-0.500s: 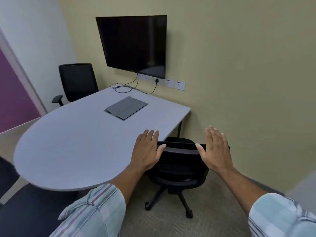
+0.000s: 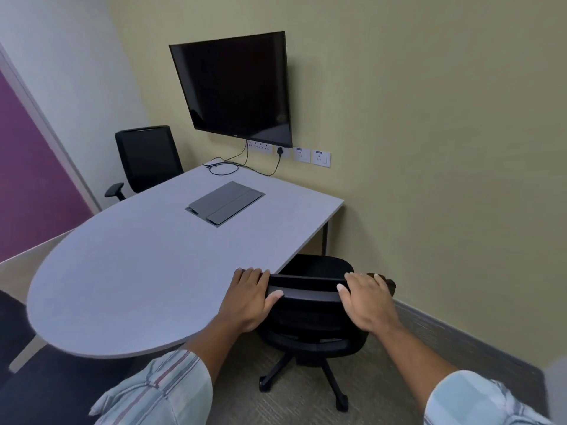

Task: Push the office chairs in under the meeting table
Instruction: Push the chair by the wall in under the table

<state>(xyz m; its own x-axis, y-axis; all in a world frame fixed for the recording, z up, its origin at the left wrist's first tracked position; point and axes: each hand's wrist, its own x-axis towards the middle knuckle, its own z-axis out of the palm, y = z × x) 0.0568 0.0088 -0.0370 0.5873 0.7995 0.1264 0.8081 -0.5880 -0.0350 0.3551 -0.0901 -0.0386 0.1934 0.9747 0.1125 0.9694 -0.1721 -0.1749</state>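
A black office chair (image 2: 310, 320) stands at the near right edge of the grey meeting table (image 2: 147, 265), its seat partly under the tabletop. My left hand (image 2: 250, 297) grips the left end of the chair's top rail. At the rail's right end my right hand (image 2: 365, 302) holds on with the fingers curled over it. A second black office chair (image 2: 147, 157) stands at the table's far side by the wall, with one armrest showing.
A dark screen (image 2: 236, 87) hangs on the yellow wall above sockets and a cable. A grey cable-box lid (image 2: 225, 202) is set in the tabletop. The wall runs close on the right, with a grey skirting board (image 2: 466, 338). Another dark chair part (image 2: 12, 326) shows at far left.
Both hands came down from hovering above the chair's back and closed on its top rail. The view shifted closer and lower.
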